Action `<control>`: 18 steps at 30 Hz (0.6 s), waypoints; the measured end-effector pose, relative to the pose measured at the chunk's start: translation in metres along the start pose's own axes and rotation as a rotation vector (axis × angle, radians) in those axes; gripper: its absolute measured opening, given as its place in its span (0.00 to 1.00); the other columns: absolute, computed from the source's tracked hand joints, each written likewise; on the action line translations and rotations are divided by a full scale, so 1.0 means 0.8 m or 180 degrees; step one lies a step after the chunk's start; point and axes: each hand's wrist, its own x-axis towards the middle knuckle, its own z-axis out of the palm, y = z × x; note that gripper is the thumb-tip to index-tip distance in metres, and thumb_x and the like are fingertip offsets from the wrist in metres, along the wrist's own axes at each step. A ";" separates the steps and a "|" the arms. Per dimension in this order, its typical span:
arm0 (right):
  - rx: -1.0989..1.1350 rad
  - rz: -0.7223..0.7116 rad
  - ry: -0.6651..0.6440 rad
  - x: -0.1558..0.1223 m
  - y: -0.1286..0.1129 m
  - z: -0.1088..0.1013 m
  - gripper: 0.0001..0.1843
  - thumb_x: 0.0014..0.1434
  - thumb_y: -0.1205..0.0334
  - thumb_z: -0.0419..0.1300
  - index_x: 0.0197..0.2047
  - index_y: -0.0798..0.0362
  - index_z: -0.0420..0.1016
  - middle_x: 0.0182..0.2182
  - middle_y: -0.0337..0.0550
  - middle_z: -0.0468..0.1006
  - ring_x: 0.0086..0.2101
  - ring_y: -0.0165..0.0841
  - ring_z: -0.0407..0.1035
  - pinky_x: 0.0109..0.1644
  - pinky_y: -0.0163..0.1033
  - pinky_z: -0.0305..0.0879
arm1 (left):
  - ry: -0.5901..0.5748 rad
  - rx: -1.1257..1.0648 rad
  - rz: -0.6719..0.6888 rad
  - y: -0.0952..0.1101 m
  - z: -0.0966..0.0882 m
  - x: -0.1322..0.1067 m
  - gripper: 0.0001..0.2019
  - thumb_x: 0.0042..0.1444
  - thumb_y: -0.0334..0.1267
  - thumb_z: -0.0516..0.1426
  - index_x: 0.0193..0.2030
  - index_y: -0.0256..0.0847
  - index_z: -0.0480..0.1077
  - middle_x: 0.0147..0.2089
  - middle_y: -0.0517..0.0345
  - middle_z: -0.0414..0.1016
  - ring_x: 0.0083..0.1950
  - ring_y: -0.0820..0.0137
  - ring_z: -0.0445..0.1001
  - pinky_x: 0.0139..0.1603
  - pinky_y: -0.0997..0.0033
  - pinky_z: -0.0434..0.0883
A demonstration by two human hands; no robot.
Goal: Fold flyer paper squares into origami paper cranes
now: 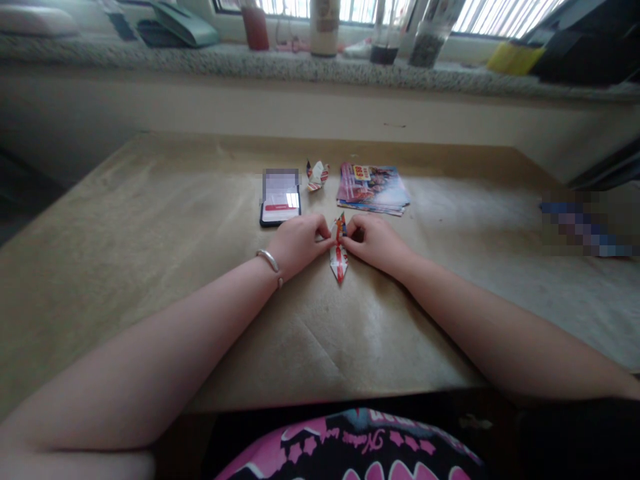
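Observation:
A narrow folded piece of printed paper [339,263], white and red with pointed ends, lies on the table in front of me. My left hand [300,239] pinches its left edge between thumb and fingers. From the other side my right hand [373,241] grips the right edge the same way, with its fingers curled. The far tip of the paper shows orange and dark print. Beyond my hands sits a small folded paper piece [317,175], white with red stripes. To its right is a stack of printed leaflets [374,187].
A phone [280,197] with a lit screen lies beyond my left hand. At the far right rests a blurred blue printed item [585,227]. Bottles and jars, among them a red jar [255,27], line the stone windowsill [280,65] behind the table [150,267].

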 end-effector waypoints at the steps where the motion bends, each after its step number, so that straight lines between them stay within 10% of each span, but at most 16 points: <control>1: 0.0038 0.0040 0.0012 0.000 0.000 0.000 0.10 0.51 0.63 0.62 0.24 0.50 0.64 0.25 0.39 0.72 0.28 0.32 0.63 0.33 0.37 0.56 | 0.0013 -0.0019 -0.0035 -0.001 -0.001 -0.001 0.07 0.56 0.39 0.62 0.33 0.36 0.73 0.36 0.54 0.79 0.36 0.68 0.74 0.37 0.70 0.67; 18: 0.0183 -0.0127 0.0203 -0.006 0.000 -0.003 0.04 0.53 0.65 0.62 0.34 0.50 0.71 0.27 0.36 0.76 0.30 0.31 0.68 0.35 0.37 0.61 | -0.0039 0.0386 0.1651 -0.029 -0.009 -0.006 0.12 0.64 0.35 0.53 0.47 0.40 0.77 0.45 0.53 0.81 0.44 0.68 0.78 0.47 0.69 0.72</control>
